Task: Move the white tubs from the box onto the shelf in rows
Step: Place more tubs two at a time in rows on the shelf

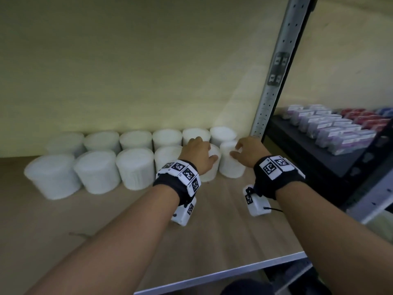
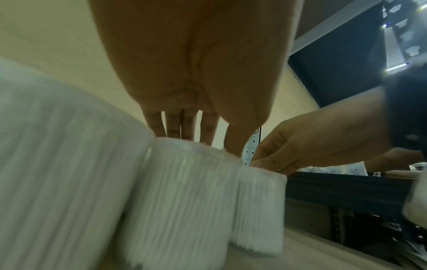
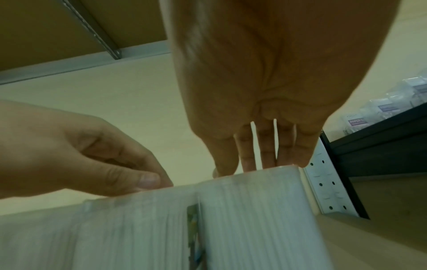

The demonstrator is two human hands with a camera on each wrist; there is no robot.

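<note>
Two rows of white tubs stand on the wooden shelf [image 1: 212, 222] against the back wall, a back row [image 1: 136, 139] and a front row [image 1: 93, 171]. My left hand [image 1: 204, 150] grips a front-row tub [image 1: 209, 174] from above, fingers over its lid and thumb on the right side. Beside it, my right hand [image 1: 236, 150] holds the rightmost tub [image 1: 229, 167] by its top rim. Both tubs stand on the shelf, close together. In the left wrist view my left hand [image 2: 201, 138] reaches down onto its tub [image 2: 184, 191]. In the right wrist view my right hand [image 3: 254, 168] curls over its tub [image 3: 254, 210].
A perforated grey metal upright [image 1: 274, 77] stands just right of the tubs. Past it, a dark shelf [image 1: 319, 158] carries several small purple and red boxes [image 1: 331, 128]. The shelf's front edge [image 1: 212, 273] runs under my forearms. The box is not in view.
</note>
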